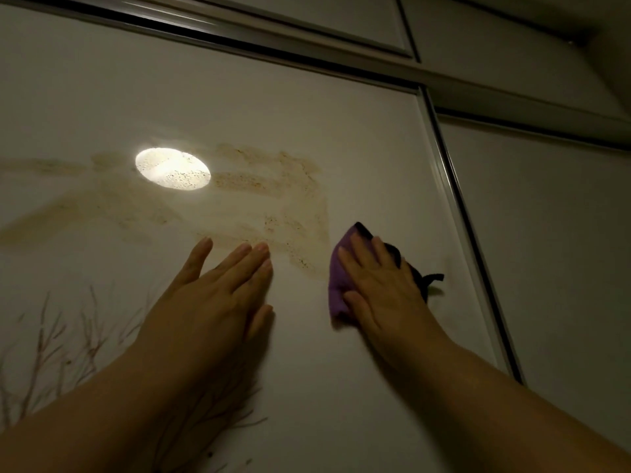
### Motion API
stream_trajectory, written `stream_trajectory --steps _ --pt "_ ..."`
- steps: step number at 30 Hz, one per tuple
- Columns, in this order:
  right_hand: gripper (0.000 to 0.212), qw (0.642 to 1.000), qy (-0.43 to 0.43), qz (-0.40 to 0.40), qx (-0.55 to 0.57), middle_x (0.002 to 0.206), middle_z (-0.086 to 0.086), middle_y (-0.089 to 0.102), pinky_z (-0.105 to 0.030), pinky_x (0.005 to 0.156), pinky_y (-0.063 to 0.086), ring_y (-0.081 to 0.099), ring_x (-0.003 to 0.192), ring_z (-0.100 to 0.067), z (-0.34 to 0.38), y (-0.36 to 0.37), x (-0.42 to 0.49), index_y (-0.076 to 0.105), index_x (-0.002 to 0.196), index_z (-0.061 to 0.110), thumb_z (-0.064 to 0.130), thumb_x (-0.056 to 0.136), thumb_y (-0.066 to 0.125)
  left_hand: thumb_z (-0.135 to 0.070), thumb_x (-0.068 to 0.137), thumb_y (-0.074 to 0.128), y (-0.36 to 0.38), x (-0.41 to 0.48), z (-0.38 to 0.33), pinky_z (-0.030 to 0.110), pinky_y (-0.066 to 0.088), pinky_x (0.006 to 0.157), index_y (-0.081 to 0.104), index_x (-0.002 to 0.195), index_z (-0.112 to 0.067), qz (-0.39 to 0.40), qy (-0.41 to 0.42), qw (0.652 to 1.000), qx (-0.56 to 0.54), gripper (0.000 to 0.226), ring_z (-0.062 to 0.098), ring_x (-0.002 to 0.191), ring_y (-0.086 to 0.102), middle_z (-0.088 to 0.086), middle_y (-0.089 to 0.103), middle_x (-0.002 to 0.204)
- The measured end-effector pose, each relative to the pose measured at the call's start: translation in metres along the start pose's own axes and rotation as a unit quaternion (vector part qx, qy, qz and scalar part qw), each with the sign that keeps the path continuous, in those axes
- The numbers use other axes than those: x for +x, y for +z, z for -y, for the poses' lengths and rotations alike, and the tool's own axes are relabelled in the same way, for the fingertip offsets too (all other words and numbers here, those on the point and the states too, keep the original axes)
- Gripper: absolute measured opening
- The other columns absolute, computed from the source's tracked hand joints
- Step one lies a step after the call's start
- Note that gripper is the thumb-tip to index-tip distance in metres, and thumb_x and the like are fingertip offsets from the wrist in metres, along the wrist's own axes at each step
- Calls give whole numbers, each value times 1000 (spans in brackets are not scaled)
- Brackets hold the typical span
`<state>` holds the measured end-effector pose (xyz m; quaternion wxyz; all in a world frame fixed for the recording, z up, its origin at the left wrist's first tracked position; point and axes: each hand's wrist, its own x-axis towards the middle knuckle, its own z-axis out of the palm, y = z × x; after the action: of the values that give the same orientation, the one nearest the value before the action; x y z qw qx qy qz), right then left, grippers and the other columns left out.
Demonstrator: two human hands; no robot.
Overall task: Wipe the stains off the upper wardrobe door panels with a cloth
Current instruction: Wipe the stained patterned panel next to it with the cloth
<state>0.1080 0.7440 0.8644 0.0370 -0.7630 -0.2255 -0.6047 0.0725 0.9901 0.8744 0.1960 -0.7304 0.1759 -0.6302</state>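
A glossy white wardrobe door panel (358,138) fills the view, seen from below. Brownish speckled stains (273,186) smear across its middle in wide streaks. My right hand (379,288) presses a purple cloth (336,281) flat against the panel, just right of the stains' lower right end. The cloth has a dark edge and a black loop sticking out on the right. My left hand (225,288) lies flat on the panel with fingers together, just below the stains, holding nothing.
A metal frame strip (454,203) runs down the panel's right edge, with a second door panel (546,240) beyond it. A top rail (239,46) and upper cabinet panels lie above. A bright lamp reflection (172,169) sits on the stains. Printed branch patterns (68,343) mark the lower left.
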Motion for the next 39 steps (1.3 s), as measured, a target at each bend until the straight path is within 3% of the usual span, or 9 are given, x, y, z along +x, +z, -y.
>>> stream_trajectory --steps 3,6,9,15,18,25,31,34,39 --pt "56 1000 13 7 -2 152 15 -6 -41 115 3 -9 141 -11 -28 -9 -7 4 143 36 49 90 17 -45 92 22 0 0 -1 50 12 107 49 130 -11 1 -2 1000 2 58 26 121 47 9 45 137" --pt "52 995 104 -8 -9 157 1 -1 -48 114 12 -1 143 -25 -38 -22 17 12 147 26 34 98 27 -45 90 25 -2 0 -2 51 13 107 50 129 -11 6 -3 1000 2 57 26 120 47 10 45 137" --pt "54 985 171 -14 -14 157 -1 -6 -52 114 5 -6 142 -28 -16 -20 38 6 148 22 33 99 25 -45 91 25 -3 -1 -1 51 12 107 51 129 -10 3 2 1000 0 58 26 121 47 10 46 137" --pt "61 998 57 23 -11 151 12 -20 -45 113 -5 -20 139 -16 34 5 -20 -9 142 38 53 89 17 -51 92 20 -3 0 -1 50 14 105 53 127 -8 3 10 1000 5 64 24 122 42 12 47 135" --pt "60 999 30 34 -9 151 15 -15 -42 114 -6 -18 140 -12 21 11 -55 -7 141 37 53 86 13 -56 91 19 -4 -1 1 50 10 107 52 127 -6 10 15 1000 5 69 26 123 40 13 46 136" --pt "56 981 192 -8 -7 157 3 -8 -49 114 5 -8 143 -25 0 -1 -27 6 147 27 42 96 24 -58 88 26 -6 -1 2 51 8 108 53 127 -5 12 26 1000 0 70 25 123 38 14 45 137" --pt "66 996 88 12 23 150 20 -23 -40 111 -14 -26 138 -9 19 6 -66 -9 142 46 59 83 20 -58 88 27 -5 -1 3 52 8 109 52 127 -6 10 24 1000 1 70 26 124 40 13 44 137" --pt "61 996 91 4 22 148 22 -18 -41 114 -7 -18 140 -10 -11 5 -79 -3 140 45 56 84 22 -57 88 25 -6 -1 1 52 8 109 52 127 -5 12 25 1000 2 70 27 123 40 13 44 137" --pt "69 987 158 -29 -1 155 4 -5 -46 113 6 -3 143 -25 -61 -11 -36 8 146 28 57 84 13 -58 88 26 -9 -3 -1 54 9 108 51 129 -7 27 19 999 8 70 26 124 41 11 43 138"
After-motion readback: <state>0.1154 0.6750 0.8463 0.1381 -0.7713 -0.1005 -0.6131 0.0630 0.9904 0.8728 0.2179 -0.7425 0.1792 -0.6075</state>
